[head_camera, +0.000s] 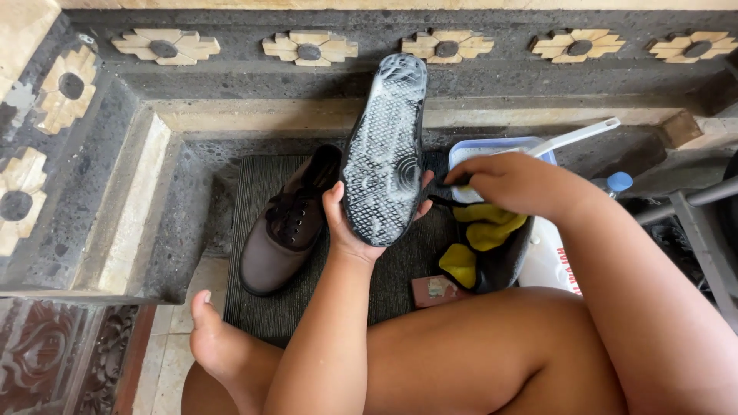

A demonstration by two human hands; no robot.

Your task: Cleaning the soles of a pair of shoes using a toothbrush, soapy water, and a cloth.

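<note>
My left hand (350, 227) holds a shoe (384, 150) upright with its black, soapy sole facing me. My right hand (511, 183) is just right of the sole, closed on a brush whose white handle (573, 137) sticks up to the right; the bristles are hidden. A second brown lace-up shoe (288, 227) lies on the dark ribbed mat (257, 246) to the left of the held shoe.
A blue-rimmed plastic tub (492, 146) sits behind my right hand, with yellow cloths (484, 230) below it and a small reddish bar (437, 290) on the mat. A blue-capped bottle (615, 183) stands at right. Stone steps with flower tiles (307, 48) surround the spot. My bare foot (219, 338) rests at lower left.
</note>
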